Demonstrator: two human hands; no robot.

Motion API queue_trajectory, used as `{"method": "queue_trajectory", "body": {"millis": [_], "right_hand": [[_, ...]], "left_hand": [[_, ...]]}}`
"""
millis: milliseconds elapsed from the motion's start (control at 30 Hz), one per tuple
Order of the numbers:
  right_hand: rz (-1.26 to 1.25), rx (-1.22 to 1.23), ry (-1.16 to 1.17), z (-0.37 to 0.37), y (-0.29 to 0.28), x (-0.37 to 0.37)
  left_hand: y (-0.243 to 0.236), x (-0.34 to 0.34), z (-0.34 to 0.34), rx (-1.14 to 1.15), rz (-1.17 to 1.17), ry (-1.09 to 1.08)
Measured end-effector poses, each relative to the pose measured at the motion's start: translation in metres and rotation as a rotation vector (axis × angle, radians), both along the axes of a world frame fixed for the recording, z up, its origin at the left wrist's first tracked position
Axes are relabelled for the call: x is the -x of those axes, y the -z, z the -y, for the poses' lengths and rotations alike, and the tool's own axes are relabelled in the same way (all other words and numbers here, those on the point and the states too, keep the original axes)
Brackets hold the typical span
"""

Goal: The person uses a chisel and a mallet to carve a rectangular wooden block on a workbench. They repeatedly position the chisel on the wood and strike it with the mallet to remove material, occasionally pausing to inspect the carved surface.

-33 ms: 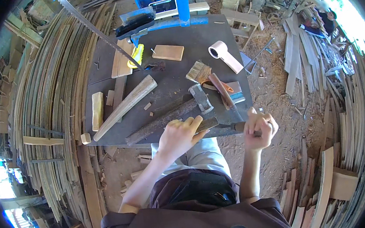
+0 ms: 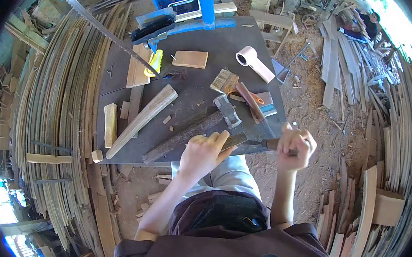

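My left hand point(image 2: 203, 153) is closed around a short dark stick of wood point(image 2: 236, 139) at the table's near edge; its end pokes out past my fingers. My right hand point(image 2: 296, 146) is wrapped round the brown wooden handle of a chisel-like tool point(image 2: 270, 144). The tool's dark blade points left and meets or overlaps the end of the stick; I cannot tell whether they touch. Just beyond my hands lies a hammer point(image 2: 228, 112) with a thick, rough handle. Next to its head are a wooden-handled tool point(image 2: 250, 100) and a paintbrush point(image 2: 225, 81).
On the dark table point(image 2: 197, 90) lie a long wooden bar point(image 2: 141, 122), a block with a nail point(image 2: 190, 59), a tape roll point(image 2: 247, 56) and a yellow-handled saw point(image 2: 115, 38). A blue machine point(image 2: 206, 6) stands at the far edge. Stacked planks point(image 2: 63, 116) flank the left.
My right hand has shifted slightly to the right, drawing the chisel-like tool with it. The left hand and the stick stay in place.
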State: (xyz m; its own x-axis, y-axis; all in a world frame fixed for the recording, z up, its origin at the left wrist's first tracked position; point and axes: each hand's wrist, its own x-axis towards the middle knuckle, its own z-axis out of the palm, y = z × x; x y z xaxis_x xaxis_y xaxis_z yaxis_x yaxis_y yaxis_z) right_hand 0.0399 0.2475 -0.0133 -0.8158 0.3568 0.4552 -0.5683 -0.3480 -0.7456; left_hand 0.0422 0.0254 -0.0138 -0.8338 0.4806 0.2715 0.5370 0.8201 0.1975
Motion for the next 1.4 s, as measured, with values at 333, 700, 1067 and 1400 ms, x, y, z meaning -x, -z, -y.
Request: {"method": "queue_trajectory", "body": {"millis": [333, 700, 1067, 1400], "right_hand": [[0.061, 0.029, -0.005, 0.002, -0.006, -0.003], [-0.128, 0.039, 0.041, -0.002, -0.009, -0.010], [-0.089, -0.004, 0.061, 0.006, -0.012, -0.013], [-0.282, -0.169, 0.071, 0.019, -0.036, -0.048]], "left_hand": [[-0.001, -0.001, 0.001, 0.028, 0.049, -0.017], [0.002, 0.000, 0.002, 0.034, 0.059, -0.013], [0.002, -0.001, 0.002, 0.042, 0.079, -0.026], [0.002, -0.003, 0.000, 0.056, 0.021, -0.033]]}}
